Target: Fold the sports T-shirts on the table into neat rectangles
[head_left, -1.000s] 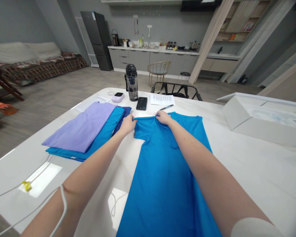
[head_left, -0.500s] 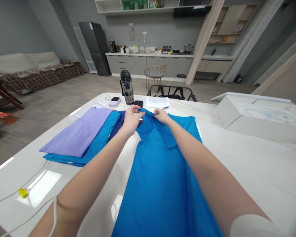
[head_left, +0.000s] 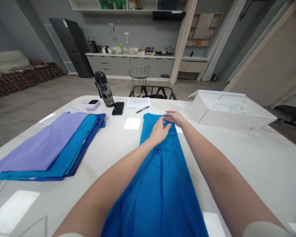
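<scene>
A pair of blue trousers [head_left: 167, 184], folded lengthwise, lies on the white table [head_left: 108, 144] in front of me. Their narrow end is at the far side and the rest runs toward me past the lower edge of the view. My left hand [head_left: 160, 130] rests on the cloth near that far end, thumb and fingers apart. Right beside it, my right hand [head_left: 174, 118] lies over the far right corner of the trousers, fingers stretched out toward the left. The two hands' fingertips overlap in view, and neither hand visibly grips cloth.
On the left lies a stack of folded clothes with a lilac piece [head_left: 46, 141] on top. Beyond are a black bottle [head_left: 104, 89], a phone [head_left: 118, 108], a lilac device [head_left: 92, 105], printed paper [head_left: 138, 102] and a pen [head_left: 142, 109]. An open white box [head_left: 222, 115] stands right.
My hands have carried the trousers' upper edge from left to right and laid it over the other side. Both hands have loosened from their pinch. The view has turned right.
</scene>
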Motion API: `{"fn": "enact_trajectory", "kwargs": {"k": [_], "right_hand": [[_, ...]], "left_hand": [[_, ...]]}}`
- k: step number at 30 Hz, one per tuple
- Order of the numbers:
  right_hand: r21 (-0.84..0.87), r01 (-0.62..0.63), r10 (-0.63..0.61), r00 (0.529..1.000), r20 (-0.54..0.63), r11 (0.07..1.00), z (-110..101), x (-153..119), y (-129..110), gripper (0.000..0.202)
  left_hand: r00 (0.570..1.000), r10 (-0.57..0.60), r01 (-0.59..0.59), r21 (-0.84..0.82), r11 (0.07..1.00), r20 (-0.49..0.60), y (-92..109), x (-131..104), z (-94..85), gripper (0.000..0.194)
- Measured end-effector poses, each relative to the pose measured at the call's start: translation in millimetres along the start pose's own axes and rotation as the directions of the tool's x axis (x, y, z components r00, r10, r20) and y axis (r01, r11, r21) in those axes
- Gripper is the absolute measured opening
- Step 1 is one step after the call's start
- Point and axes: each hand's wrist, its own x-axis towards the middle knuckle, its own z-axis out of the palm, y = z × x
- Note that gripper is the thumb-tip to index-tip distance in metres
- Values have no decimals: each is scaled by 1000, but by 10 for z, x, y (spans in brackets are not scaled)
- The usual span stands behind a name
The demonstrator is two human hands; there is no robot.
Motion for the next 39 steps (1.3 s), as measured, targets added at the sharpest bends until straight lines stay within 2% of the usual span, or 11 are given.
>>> {"fn": "enact_trajectory", "kwargs": {"k": [3, 5, 9, 12, 17, 19, 23, 27, 31, 35, 39], "right_hand": [[-213, 21, -26, 999, -19, 977, -232, -111, 95, 26], [-431, 104, -95, 995, 41, 896, -291, -196, 138, 32], [-775, 226, -103, 973, 205, 590, -317, -404, 206, 34], [-826, 199, -92, 980, 177, 528, -317, -575, 248, 30], [-819, 70, -87, 996, 24, 570, -281, -792, 286, 35], [-822, 8, -79, 996, -45, 569, -268, -829, 303, 41], [-818, 3, -108, 991, -72, 575, -256, -834, 363, 30], [-716, 132, -184, 983, 5, 685, -262, -850, 402, 13], [-561, 195, -248, 969, -19, 805, -348, -913, 322, 13], [-485, 157, -250, 959, -135, 861, -501, -883, 171, 18], [-561, 31, -180, 960, -212, 827, -551, -728, 186, 19]], "left_hand": [[977, 142, -197, 404, 893, 162, -176, -352, -22, 38], [941, 196, -320, 533, 783, 277, -223, -581, -81, 43], [886, 248, -447, 579, 681, 392, -211, -837, -121, 47], [884, 269, -452, 552, 701, 382, -208, -741, -117, 44], [991, 85, -135, 662, 738, 107, -384, -45, -219, 37], [1000, -12, 7, 717, 697, 1, -523, 273, -268, 41], [989, -145, 95, 747, 657, 2, -806, 689, -316, 40], [989, -146, 128, 692, 710, -34, -954, 829, -357, 25], [993, -25, 85, 567, 819, -112, -957, 865, -478, 18], [974, 74, 51, 528, 848, -213, -922, 887, -575, 19], [980, 30, 99, 613, 784, -196, -919, 856, -531, 21]]}}
